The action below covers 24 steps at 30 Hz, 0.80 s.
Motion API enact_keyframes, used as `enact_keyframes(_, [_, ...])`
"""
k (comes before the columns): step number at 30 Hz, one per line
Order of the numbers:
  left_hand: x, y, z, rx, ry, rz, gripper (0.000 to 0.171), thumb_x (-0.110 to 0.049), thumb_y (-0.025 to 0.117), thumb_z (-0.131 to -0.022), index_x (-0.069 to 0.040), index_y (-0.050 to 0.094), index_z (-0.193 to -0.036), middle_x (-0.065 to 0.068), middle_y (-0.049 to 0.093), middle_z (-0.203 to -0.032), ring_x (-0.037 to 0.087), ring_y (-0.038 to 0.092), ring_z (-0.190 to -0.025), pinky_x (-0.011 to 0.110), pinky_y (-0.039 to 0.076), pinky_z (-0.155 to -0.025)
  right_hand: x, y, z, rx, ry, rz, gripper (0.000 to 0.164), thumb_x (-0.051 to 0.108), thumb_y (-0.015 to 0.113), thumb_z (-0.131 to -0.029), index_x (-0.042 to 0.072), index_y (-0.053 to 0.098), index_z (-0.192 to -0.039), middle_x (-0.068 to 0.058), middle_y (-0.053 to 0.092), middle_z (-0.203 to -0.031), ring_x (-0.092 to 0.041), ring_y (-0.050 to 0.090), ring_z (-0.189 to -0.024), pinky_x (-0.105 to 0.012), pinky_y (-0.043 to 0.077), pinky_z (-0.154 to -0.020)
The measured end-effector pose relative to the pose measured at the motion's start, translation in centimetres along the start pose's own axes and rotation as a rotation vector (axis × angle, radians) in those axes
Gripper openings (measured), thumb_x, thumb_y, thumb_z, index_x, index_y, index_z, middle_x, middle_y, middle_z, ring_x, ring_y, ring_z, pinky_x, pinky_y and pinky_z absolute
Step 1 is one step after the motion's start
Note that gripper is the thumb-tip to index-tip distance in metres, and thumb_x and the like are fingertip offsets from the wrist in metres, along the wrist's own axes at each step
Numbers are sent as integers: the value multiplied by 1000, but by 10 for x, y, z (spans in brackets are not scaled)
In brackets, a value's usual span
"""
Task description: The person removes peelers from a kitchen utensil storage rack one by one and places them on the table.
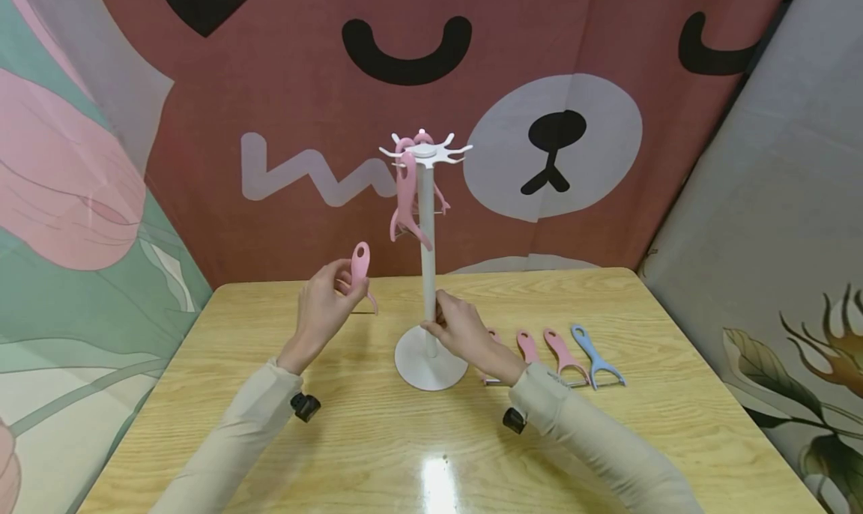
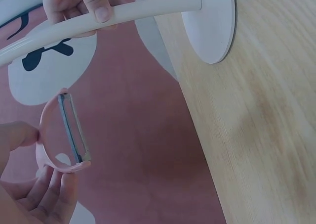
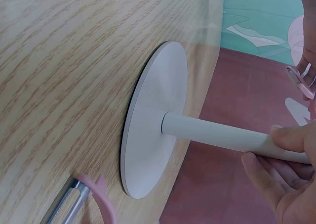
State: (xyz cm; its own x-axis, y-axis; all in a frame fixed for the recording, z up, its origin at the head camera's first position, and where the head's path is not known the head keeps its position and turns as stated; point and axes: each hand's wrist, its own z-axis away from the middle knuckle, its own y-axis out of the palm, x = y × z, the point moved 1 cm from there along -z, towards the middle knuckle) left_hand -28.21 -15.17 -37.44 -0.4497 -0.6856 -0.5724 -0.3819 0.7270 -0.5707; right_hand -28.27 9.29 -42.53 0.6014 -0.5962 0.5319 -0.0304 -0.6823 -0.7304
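My left hand (image 1: 325,304) pinches a pink peeler (image 1: 360,263) in the air, left of a white stand (image 1: 428,252). In the left wrist view the peeler's metal blade (image 2: 74,128) faces the table side, with thumb and fingers at the pink fork. With my right hand (image 1: 465,330) I grip the lower part of the stand's pole (image 3: 217,133), above its round base (image 3: 155,120). Pink peelers (image 1: 407,192) hang from the hooks on the left and back of the stand's top.
On the wooden table (image 1: 337,424), right of the stand, lie several peelers in a row: pink ones (image 1: 562,355), one partly behind my right wrist, and a blue one (image 1: 592,353) at the end. A printed cloth (image 1: 303,87) hangs behind the table.
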Motion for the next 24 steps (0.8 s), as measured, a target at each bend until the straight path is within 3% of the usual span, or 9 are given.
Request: enact_keyframes(24, [1,3,5,92,-39,-33,37,-21,74,-88,4,66,-113,9,68,-83,20,64,-67,32,46,-54,-1,1,1,2,7,3,25,10,76,-89,2,56,-101,-4,62,-83,-13,64,-71,-19,52,-59])
